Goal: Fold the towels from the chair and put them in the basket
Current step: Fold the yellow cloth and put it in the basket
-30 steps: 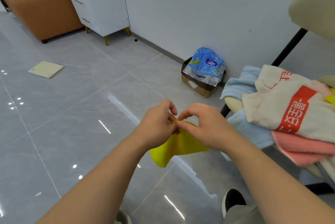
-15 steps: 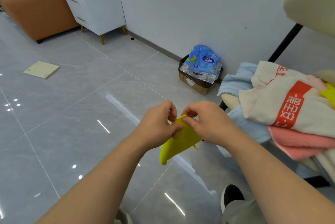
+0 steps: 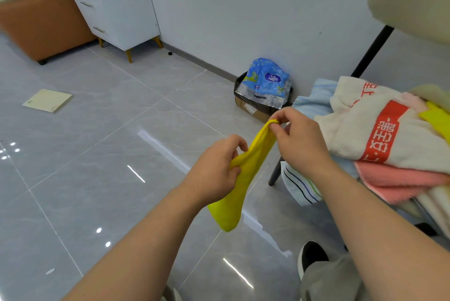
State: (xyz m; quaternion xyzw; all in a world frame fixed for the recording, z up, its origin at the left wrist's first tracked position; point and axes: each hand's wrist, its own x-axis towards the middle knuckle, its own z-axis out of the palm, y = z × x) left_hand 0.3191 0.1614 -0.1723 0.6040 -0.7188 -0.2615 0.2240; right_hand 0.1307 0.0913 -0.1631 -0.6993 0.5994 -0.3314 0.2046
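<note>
A small yellow towel (image 3: 239, 186) hangs in the air between my hands, stretched into a narrow strip. My right hand (image 3: 299, 141) pinches its top corner, higher and to the right. My left hand (image 3: 216, 174) grips its middle, and the loose end dangles below. On the right, the chair (image 3: 411, 1) holds a pile of towels: a cream one with a red band (image 3: 379, 135), a pink one (image 3: 399, 181), a light blue one (image 3: 314, 98) and a striped white one (image 3: 299, 186). No basket is in view.
A cardboard box with a blue plastic bag (image 3: 265, 91) stands against the wall. A white drawer cabinet (image 3: 117, 13) and a brown sofa (image 3: 41, 28) are at the back left. A flat pale book (image 3: 47, 100) lies on the grey tiled floor. My shoe (image 3: 310, 257) shows at the bottom.
My hands were together pinching the towel's top edge. The right hand has risen up and to the right with one corner, and the towel has stretched from a hanging flap into a long strip.
</note>
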